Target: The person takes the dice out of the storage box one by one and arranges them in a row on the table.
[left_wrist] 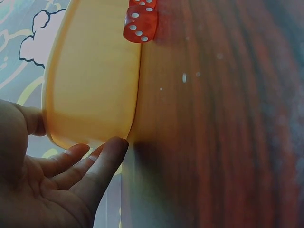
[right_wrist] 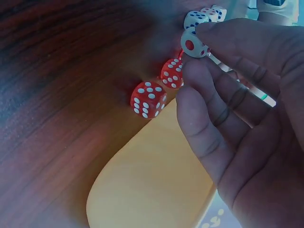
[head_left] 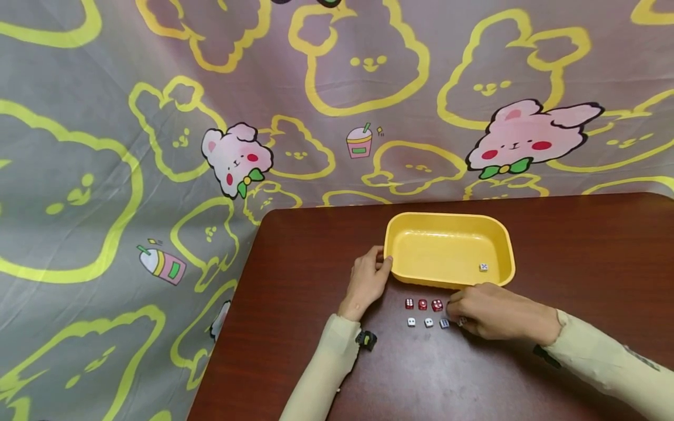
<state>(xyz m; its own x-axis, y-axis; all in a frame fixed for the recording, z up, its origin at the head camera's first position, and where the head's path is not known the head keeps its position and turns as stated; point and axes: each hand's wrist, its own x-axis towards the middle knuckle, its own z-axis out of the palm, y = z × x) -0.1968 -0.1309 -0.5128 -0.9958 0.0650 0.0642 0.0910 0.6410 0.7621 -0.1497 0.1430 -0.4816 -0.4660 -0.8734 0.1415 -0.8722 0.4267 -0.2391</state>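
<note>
My left hand point(head_left: 365, 280) holds the left end of a yellow tray point(head_left: 447, 279), thumb over the rim and fingers against the outer wall. My right hand point(head_left: 489, 310) pinches a white die point(right_wrist: 191, 43) with red pips between thumb and fingers, close to the dice in front of the tray. Red dice point(head_left: 423, 304) form a row nearest the tray. White dice point(head_left: 429, 322) make a second row below them. Red dice point(right_wrist: 148, 99) also show beside the fingers in the right wrist view. One white die point(head_left: 484, 267) lies inside the tray, near its right front corner.
The dark wood table point(head_left: 316, 245) meets a patterned curtain point(head_left: 316, 164) at its back and left edges. Black straps with small devices point(head_left: 367, 340) sit at the wrists.
</note>
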